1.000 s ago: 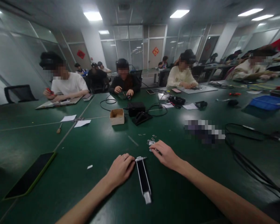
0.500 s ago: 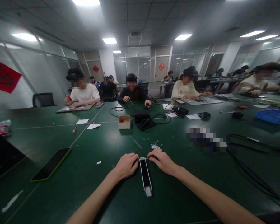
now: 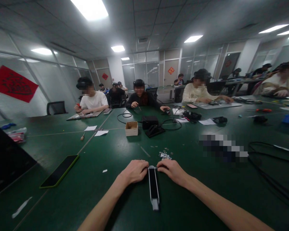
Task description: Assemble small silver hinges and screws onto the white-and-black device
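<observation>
Item 1. Long narrow black strip with a pale frame and silver end caps: lay flat on the dark green table straight in front of me, running lengthwise away from me. Its far end sat between my two hands and its near end lay free on the table.

Item 2. My left hand: rested on the table just left of the strip's far end. The fingers were curled together, with the tips closed on the left side of the silver cap. The thumb was hidden.

Item 3. My right hand: rested opposite, just right of the same end. The fingers were bent and bunched, with the tips closed on the cap's right side.

Item 4. Cluster of small silver metal rings and fittings: loose on the table just beyond my right hand.

Item 5. Small white scrap: near my left hand, apart from it.

Item 6. Dark flat phone in a green case: well to the left, lying face up.

Item 7. Small open cardboard box: further out at the table's middle, just beside a black boxy device with cables.

Item 8. Wooden-handled screwdriver: lay near white paper slips.

Item 9. Black cable loops: far right.

Item 10. Other people: seated along the far edge, their hands at their own work.
</observation>
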Available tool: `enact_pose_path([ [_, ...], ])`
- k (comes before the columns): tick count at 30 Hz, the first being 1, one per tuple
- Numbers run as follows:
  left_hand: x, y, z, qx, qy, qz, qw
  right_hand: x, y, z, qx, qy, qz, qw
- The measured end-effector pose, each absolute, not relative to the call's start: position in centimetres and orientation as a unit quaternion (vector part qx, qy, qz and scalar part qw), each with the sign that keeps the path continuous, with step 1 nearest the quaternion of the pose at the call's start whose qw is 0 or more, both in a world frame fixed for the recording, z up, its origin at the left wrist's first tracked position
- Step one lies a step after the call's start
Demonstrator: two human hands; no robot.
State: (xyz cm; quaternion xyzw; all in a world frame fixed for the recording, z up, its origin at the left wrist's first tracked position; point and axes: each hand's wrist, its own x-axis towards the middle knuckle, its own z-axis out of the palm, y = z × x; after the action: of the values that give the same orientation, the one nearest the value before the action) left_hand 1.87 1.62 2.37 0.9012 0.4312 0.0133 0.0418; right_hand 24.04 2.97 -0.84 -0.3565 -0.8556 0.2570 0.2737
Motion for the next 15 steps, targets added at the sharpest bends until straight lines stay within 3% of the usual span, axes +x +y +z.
enact_pose_path([
  [15, 2.2, 1.4, 0.6, 0.895, 0.443, 0.049, 0.018, 23.5, 3.3, -0.4, -0.357, -0.864, 0.235, 0.267],
])
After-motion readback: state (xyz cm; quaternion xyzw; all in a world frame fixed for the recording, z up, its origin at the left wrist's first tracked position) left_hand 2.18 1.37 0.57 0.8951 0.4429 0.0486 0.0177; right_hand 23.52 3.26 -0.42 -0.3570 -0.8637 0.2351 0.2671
